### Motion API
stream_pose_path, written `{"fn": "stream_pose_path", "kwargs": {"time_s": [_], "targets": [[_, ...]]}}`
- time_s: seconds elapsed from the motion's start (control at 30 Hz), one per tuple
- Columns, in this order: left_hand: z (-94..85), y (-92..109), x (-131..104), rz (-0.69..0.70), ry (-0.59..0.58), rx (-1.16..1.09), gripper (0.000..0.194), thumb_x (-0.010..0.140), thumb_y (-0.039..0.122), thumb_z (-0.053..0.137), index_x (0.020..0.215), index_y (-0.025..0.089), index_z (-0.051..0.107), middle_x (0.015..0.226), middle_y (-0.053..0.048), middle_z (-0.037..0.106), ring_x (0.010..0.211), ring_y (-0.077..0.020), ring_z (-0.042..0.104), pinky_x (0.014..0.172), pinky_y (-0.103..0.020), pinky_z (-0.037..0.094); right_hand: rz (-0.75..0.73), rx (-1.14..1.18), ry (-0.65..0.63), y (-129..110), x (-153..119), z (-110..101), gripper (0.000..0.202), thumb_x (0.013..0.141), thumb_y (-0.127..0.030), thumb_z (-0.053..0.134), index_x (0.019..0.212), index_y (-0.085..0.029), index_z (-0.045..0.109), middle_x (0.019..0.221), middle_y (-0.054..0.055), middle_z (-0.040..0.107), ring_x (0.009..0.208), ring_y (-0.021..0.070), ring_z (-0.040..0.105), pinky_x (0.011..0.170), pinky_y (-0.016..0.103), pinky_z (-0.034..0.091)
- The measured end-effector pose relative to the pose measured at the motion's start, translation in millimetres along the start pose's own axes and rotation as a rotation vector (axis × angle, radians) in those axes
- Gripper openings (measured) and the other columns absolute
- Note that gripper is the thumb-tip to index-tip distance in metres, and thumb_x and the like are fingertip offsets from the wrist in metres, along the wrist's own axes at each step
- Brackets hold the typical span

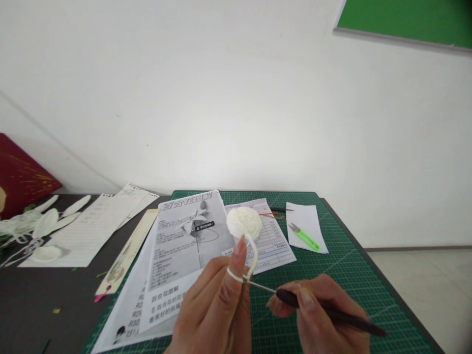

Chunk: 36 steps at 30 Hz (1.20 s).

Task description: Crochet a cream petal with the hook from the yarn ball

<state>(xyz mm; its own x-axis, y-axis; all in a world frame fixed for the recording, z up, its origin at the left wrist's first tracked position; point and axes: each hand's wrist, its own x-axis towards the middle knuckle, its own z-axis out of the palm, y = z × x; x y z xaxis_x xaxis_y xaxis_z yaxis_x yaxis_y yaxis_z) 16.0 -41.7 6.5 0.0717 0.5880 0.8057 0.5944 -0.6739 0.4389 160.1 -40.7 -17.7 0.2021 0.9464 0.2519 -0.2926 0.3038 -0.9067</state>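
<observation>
- Your left hand (216, 307) is raised with the forefinger up, a strand of white yarn (253, 255) looped around that finger.
- Your right hand (320, 314) pinches a dark-handled crochet hook (324, 312), its metal tip meeting the loop at the left forefinger.
- The strand runs up to a ball of white yarn (244, 222), which sits on the printed sheets just beyond your hands.
- An instruction sheet (184, 255) (headed with a lily picture) lies on the green cutting mat (350, 265).
- Green thread snips (304, 237) rest on a white slip (308, 223) to the right.
- White crocheted petals (46, 223) lie far left.
</observation>
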Motion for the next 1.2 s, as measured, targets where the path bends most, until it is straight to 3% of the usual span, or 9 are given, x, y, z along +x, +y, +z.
{"fn": "stream_pose_path", "kwargs": {"time_s": [0.17, 0.37, 0.57, 0.7, 0.87, 1.2], "targets": [[3.5, -2.4, -1.4, 0.015, 0.021, 0.022, 0.070, 0.076, -0.009, 0.058, 0.142, 0.006, 0.037, 0.096, -0.010, 0.068, 0.092, -0.0177, 0.061, 0.082, -0.026, 0.054, -0.015, -0.078, 0.012, 0.0, 1.4, 0.4, 0.016, 0.082, -0.027, 0.064, 0.069, -0.021, 0.073, 0.056, 0.000, 0.069, 0.050, 0.0129, 0.065, 0.049, 0.020, 0.053], [3.6, -9.3, 2.5, 0.098, -0.101, -0.029, 0.074, 0.075, -0.011, 0.057, 0.143, 0.004, 0.033, 0.080, -0.007, 0.057, 0.080, -0.0170, 0.054, 0.074, -0.027, 0.053, -0.068, -0.163, 0.054, -5.1, 1.8, 0.3, 0.018, 0.082, -0.025, 0.063, 0.067, -0.021, 0.071, 0.055, 0.000, 0.069, 0.049, 0.0126, 0.064, 0.048, 0.020, 0.051], [5.1, -9.9, 8.0, 0.047, -0.147, -0.093, 0.067, 0.079, -0.010, 0.052, 0.142, 0.002, 0.034, 0.082, -0.006, 0.058, 0.078, -0.0145, 0.053, 0.073, -0.024, 0.050, 0.077, -0.020, 0.050, -4.5, 5.1, -3.2, 0.023, 0.084, -0.030, 0.063, 0.064, -0.020, 0.068, 0.051, -0.001, 0.066, 0.048, 0.0144, 0.062, 0.051, 0.024, 0.049], [3.6, -10.2, 8.1, 0.046, -0.156, -0.107, 0.065, 0.079, -0.009, 0.052, 0.141, 0.000, 0.034, 0.082, -0.006, 0.059, 0.079, -0.0136, 0.054, 0.073, -0.022, 0.049, 0.093, 0.005, 0.007, -2.8, 8.3, -8.1, 0.024, 0.086, -0.029, 0.061, 0.065, -0.019, 0.067, 0.051, 0.000, 0.065, 0.049, 0.0143, 0.063, 0.052, 0.024, 0.049], [3.5, -10.5, 7.8, 0.059, -0.177, -0.118, 0.067, 0.078, -0.011, 0.052, 0.142, 0.000, 0.033, 0.086, -0.006, 0.059, 0.082, -0.0135, 0.053, 0.076, -0.023, 0.049, 0.069, -0.005, -0.149, -0.9, 15.0, -16.6, 0.024, 0.090, -0.025, 0.056, 0.069, -0.019, 0.066, 0.052, 0.000, 0.066, 0.049, 0.0154, 0.064, 0.052, 0.026, 0.052], [4.0, -11.2, 6.2, 0.065, -0.197, -0.095, 0.068, 0.080, -0.010, 0.052, 0.143, 0.003, 0.031, 0.086, -0.008, 0.059, 0.083, -0.0155, 0.053, 0.075, -0.026, 0.050, 0.120, 0.056, -0.134, 1.9, 15.2, -12.2, 0.025, 0.090, -0.024, 0.055, 0.068, -0.017, 0.065, 0.052, 0.001, 0.066, 0.049, 0.0159, 0.064, 0.054, 0.029, 0.053]]}}
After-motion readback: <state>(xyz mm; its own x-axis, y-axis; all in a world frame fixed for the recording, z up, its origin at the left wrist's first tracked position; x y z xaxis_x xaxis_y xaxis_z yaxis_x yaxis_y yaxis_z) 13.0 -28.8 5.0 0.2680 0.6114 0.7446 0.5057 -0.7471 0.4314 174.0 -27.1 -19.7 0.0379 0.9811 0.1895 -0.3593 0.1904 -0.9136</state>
